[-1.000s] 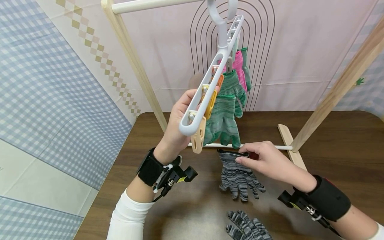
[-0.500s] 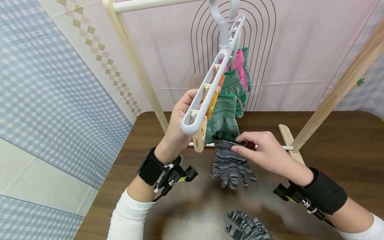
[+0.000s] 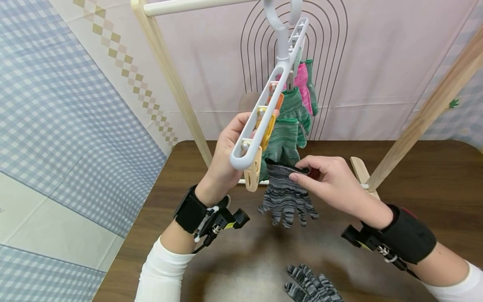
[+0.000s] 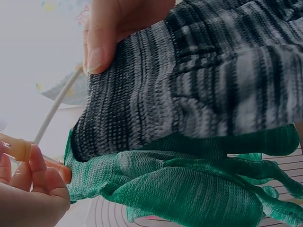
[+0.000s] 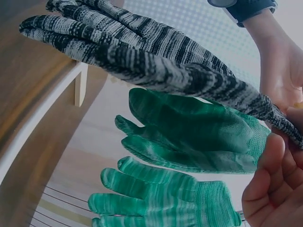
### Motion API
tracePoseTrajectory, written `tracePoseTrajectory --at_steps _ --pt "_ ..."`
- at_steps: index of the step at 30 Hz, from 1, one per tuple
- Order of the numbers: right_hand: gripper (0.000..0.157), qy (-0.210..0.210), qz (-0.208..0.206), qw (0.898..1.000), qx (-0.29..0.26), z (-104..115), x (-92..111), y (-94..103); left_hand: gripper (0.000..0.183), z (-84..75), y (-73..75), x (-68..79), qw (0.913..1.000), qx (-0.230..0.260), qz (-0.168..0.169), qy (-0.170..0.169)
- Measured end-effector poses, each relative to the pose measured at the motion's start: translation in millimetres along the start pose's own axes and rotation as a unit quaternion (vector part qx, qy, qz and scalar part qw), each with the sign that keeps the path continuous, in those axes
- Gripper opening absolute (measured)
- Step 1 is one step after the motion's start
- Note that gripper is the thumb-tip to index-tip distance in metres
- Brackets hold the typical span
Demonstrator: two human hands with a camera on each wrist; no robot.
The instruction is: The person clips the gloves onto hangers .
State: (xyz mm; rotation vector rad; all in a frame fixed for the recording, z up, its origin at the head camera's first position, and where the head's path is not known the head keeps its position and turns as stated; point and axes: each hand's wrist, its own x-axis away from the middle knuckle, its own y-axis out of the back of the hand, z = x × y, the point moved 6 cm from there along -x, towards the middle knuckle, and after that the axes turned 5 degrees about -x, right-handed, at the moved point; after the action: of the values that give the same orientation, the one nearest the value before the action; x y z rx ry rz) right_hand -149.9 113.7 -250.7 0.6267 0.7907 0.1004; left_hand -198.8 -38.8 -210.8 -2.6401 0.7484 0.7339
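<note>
My right hand (image 3: 332, 180) pinches the cuff of a grey-and-black striped knit glove (image 3: 286, 195), which hangs fingers down in front of a green glove (image 3: 283, 140). My left hand (image 3: 228, 155) is at the near end of a white clip hanger (image 3: 244, 158), partly hidden behind its bar. In the left wrist view its fingers pinch a yellow clip (image 4: 16, 149), next to an orange clip (image 4: 62, 171) at the green glove's cuff. A beige clip (image 3: 253, 172) dangles from the hanger's tip. The grey cuff is close below the yellow clip in the head view.
Further along the hanger hang another green glove (image 3: 296, 105) and a pink glove (image 3: 303, 86). A second striped glove (image 3: 311, 287) lies on the brown table (image 3: 426, 180). The wooden rack's posts (image 3: 426, 109) stand at both sides, with a white rod (image 3: 200, 6) across the top.
My right hand has raised the striped glove from low over the table, up and slightly left toward the hanger's clips. The left hand has stayed nearly still at the hanger.
</note>
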Motion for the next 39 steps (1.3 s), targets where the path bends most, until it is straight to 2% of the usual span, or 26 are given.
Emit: tracePoseTrajectory --at_steps 5,9,15,29,39 --pt "0.01 0.006 -0.011 1.0 0.004 4.3 -3.9 1.2 0.026 0.4 0.2 -0.6 0.9999 -0.003 -0.007 0.009" --pt "0.01 0.009 -0.016 1.0 0.003 7.5 -6.6 2.0 0.03 0.2 -0.7 -1.2 0.9999 -0.004 -0.003 0.015" --pt "0.01 0.012 -0.018 1.0 -0.003 11.3 -8.8 2.9 0.038 -0.2 -1.6 -1.4 0.9995 0.018 0.003 0.026" --pt "0.01 0.019 -0.042 0.999 0.001 17.2 -14.1 4.6 0.036 0.0 -1.6 -0.8 0.9977 0.056 -0.004 0.037" --pt "0.012 0.034 -0.049 0.998 0.002 18.5 -16.7 2.3 0.033 1.4 -0.8 -0.5 0.9967 0.066 -0.027 0.039"
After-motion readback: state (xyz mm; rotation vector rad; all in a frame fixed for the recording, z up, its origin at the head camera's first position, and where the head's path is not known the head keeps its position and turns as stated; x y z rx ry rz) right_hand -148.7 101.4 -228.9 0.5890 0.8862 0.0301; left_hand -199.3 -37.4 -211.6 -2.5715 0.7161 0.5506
